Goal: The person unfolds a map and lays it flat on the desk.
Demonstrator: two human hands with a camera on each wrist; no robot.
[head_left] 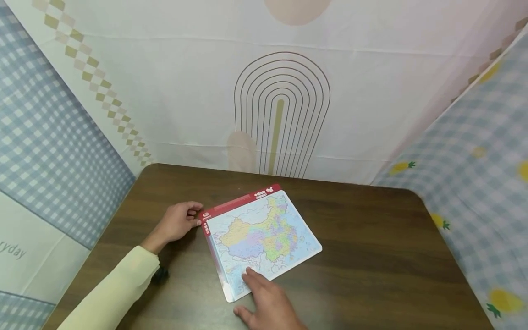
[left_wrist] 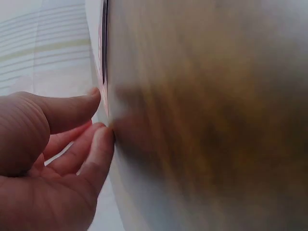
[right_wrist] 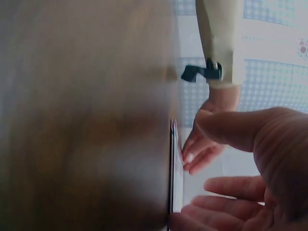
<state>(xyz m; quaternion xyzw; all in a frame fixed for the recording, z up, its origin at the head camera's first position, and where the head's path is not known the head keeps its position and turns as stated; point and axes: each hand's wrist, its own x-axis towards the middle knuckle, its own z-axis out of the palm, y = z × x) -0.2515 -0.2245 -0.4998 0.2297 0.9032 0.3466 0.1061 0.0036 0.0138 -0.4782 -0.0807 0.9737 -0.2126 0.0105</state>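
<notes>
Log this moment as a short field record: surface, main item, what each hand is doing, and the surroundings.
surface: dark wooden table
main item: map puzzle board with a red top strip, lying flat and turned at an angle
left hand: fingers touch the board's red corner
right hand: a straight finger rests on the board's near edge
surroundings: patterned cloth backdrop behind the table, blue checked fabric at the left

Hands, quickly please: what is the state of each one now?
Left hand: open, fingertips touching the map board's red corner.
Right hand: open, a straight finger on the board's near edge.
</notes>
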